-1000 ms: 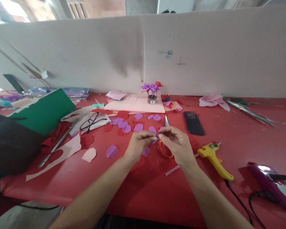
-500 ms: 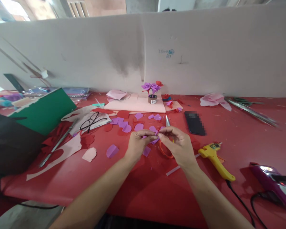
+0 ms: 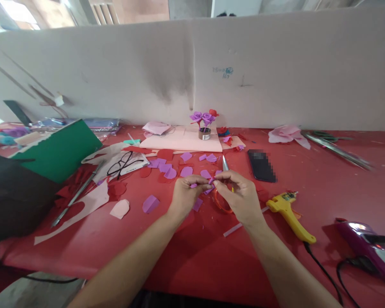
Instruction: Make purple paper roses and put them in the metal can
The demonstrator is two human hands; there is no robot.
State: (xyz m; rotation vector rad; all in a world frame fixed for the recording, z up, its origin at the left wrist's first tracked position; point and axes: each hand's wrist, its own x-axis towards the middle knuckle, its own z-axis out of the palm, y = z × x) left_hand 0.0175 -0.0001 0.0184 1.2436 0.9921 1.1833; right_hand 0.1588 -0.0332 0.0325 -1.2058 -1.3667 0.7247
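Two bare hands meet above a red table [image 3: 192, 256], with the scissors [image 3: 223, 188] taken here as the landmark. The left hand [image 3: 186, 194] and the right hand [image 3: 239, 194] pinch, between thumbs and fingertips, one small purple petal piece [image 3: 211, 181], which is held just above the table, to the left of the scissors' blade tip and in front of the orange handle loop; both hands are closed narrowly on it, fingertips almost touching. The scissors lie partly under the right hand, the silver blade pointing away from the person. Loose purple petals [image 3: 170, 171] are scattered behind and to the left of the scissors, and one larger purple piece [image 3: 150, 203] lies farther left, nearer the person. A black phone [image 3: 261, 165] lies to the right of the scissors and slightly behind them. A yellow glue gun [image 3: 290, 216] rests to the right and nearer the person, with a purple appliance [image 3: 368, 250] well beyond it at the right edge. Behind the scissors, near the white partition [image 3: 276, 64], small purple and red paper flowers [image 3: 203, 117] stand in a little holder on a pink sheet [image 3: 182, 141]. Black-framed glasses [image 3: 123, 163] lie to the left, and a green sheet [image 3: 59, 149] lies farther left still.
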